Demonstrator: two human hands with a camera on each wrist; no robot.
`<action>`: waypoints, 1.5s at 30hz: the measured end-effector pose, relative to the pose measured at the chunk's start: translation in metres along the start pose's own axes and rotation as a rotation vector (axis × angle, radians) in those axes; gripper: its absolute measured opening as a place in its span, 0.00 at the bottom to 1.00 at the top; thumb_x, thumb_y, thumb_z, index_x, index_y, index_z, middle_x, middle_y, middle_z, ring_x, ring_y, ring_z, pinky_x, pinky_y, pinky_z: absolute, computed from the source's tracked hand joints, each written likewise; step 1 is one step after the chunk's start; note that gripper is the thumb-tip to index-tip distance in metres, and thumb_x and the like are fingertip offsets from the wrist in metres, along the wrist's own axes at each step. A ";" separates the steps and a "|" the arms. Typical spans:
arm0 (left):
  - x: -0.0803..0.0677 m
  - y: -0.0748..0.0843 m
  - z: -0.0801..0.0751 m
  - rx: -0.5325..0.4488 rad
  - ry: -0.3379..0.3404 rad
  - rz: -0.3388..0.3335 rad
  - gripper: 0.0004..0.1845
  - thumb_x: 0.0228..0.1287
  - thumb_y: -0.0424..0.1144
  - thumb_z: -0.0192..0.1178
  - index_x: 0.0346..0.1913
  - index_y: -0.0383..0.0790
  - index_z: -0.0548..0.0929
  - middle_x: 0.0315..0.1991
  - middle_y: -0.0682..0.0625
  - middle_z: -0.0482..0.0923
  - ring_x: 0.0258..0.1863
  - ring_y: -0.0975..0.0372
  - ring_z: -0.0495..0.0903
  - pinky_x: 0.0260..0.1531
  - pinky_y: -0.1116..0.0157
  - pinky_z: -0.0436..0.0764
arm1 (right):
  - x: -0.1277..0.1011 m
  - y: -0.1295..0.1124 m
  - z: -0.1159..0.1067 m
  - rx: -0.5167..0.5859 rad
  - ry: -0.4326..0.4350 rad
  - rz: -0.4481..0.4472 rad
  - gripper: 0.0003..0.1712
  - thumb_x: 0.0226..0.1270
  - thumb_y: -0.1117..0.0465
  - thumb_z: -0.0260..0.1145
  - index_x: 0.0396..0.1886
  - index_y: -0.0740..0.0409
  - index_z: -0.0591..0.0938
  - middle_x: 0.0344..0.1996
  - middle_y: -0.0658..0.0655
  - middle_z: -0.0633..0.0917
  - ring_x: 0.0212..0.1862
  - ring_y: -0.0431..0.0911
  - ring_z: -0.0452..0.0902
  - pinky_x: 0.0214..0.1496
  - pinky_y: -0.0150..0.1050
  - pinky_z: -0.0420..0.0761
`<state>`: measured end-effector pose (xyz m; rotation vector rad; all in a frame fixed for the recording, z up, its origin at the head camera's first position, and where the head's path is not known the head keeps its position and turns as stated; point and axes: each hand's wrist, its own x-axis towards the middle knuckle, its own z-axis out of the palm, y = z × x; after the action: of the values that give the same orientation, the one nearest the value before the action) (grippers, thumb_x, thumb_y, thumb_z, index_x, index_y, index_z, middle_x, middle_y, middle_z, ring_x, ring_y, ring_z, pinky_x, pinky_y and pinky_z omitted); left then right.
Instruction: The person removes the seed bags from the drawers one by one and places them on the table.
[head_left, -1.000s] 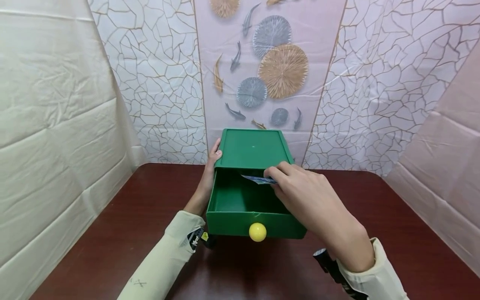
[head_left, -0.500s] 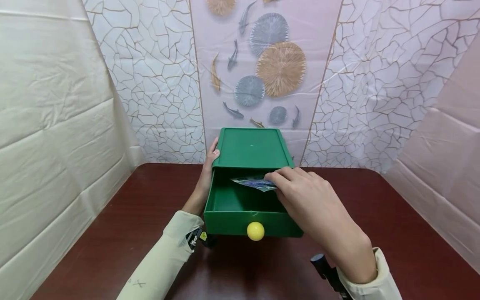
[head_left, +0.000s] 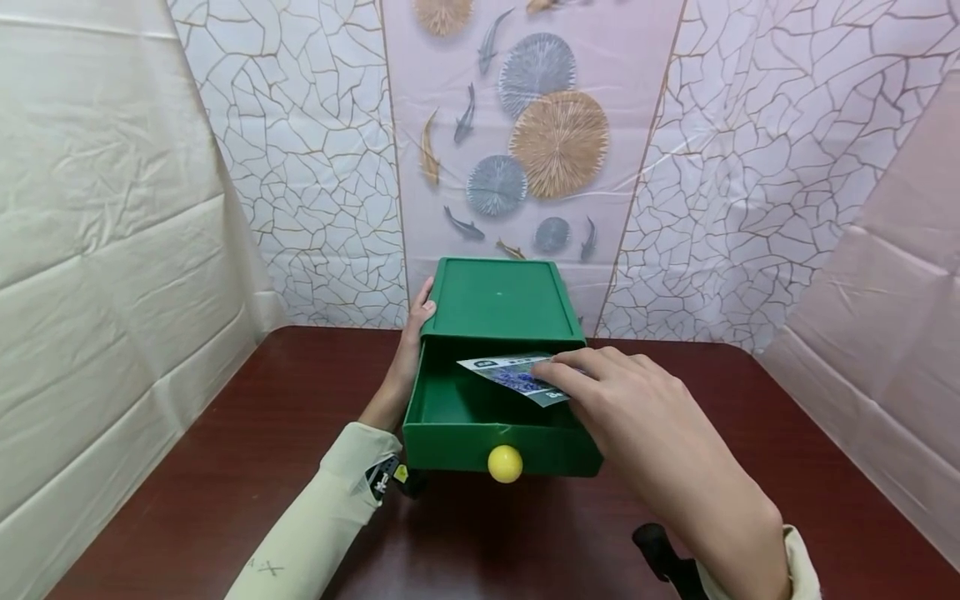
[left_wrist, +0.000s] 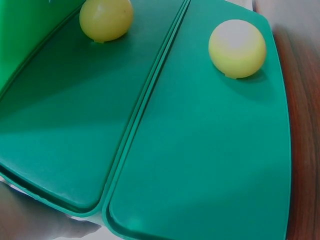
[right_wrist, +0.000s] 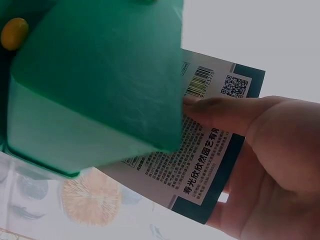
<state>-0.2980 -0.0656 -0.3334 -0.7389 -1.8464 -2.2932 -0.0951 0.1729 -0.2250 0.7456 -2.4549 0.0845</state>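
Note:
A green plastic drawer unit (head_left: 501, 296) stands on the table with its top drawer (head_left: 461, 446) pulled out, a round yellow knob (head_left: 506, 464) on the front. My left hand (head_left: 408, 342) rests along the unit's left side, its thumb near the upper edge. Over the drawer opening, my right hand (head_left: 637, 408) pinches a seed packet (head_left: 510, 375) with purple flowers on its upper face. In the right wrist view, printed text, a barcode and a QR code show on the packet's back, the thumb (right_wrist: 225, 112) pressing there; the drawer hides part of it.
Two closed drawer fronts (left_wrist: 200, 140) with yellow knobs show in the left wrist view. The unit sits on a dark reddish-brown table (head_left: 300, 400). Pale cloth (head_left: 97, 250) hangs at both sides, and a patterned cloth (head_left: 330, 167) hangs behind.
The seed packet has tilted, so more of its flowered face shows. My right hand has lowered slightly toward the front of the drawer. The left hand stays against the unit.

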 end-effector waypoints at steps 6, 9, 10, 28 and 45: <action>-0.002 0.000 0.000 0.018 0.005 -0.010 0.41 0.76 0.57 0.39 0.88 0.55 0.43 0.86 0.50 0.41 0.82 0.49 0.51 0.75 0.37 0.56 | -0.005 0.003 -0.009 -0.003 0.013 -0.012 0.33 0.55 0.76 0.78 0.57 0.43 0.90 0.53 0.49 0.89 0.53 0.49 0.85 0.47 0.50 0.85; -0.002 0.001 0.000 0.023 0.010 -0.012 0.41 0.76 0.57 0.40 0.88 0.56 0.43 0.86 0.50 0.42 0.82 0.49 0.51 0.75 0.37 0.55 | -0.008 0.003 -0.013 -0.002 0.018 -0.036 0.37 0.50 0.77 0.81 0.58 0.42 0.90 0.53 0.48 0.88 0.52 0.48 0.85 0.47 0.50 0.85; -0.001 0.002 0.000 0.023 0.009 -0.012 0.41 0.76 0.57 0.39 0.88 0.55 0.43 0.86 0.50 0.41 0.82 0.49 0.51 0.75 0.37 0.55 | -0.009 0.004 -0.014 0.000 0.018 -0.041 0.38 0.49 0.77 0.81 0.58 0.41 0.89 0.53 0.47 0.88 0.52 0.48 0.85 0.46 0.50 0.85; -0.001 -0.001 0.000 0.028 0.016 -0.001 0.41 0.76 0.57 0.40 0.88 0.56 0.45 0.86 0.51 0.43 0.82 0.51 0.51 0.75 0.38 0.55 | -0.025 0.007 -0.029 -0.053 0.112 -0.046 0.45 0.44 0.82 0.76 0.59 0.37 0.89 0.53 0.45 0.88 0.46 0.47 0.85 0.36 0.46 0.83; -0.004 0.003 0.003 0.060 0.005 0.011 0.40 0.77 0.55 0.38 0.88 0.55 0.43 0.86 0.51 0.42 0.82 0.49 0.51 0.74 0.36 0.56 | -0.039 0.014 -0.043 -0.082 0.201 0.017 0.40 0.48 0.80 0.74 0.60 0.42 0.89 0.54 0.46 0.87 0.50 0.50 0.84 0.41 0.52 0.85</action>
<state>-0.2923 -0.0649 -0.3320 -0.7327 -1.8952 -2.2195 -0.0550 0.2132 -0.2086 0.6479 -2.2598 0.0611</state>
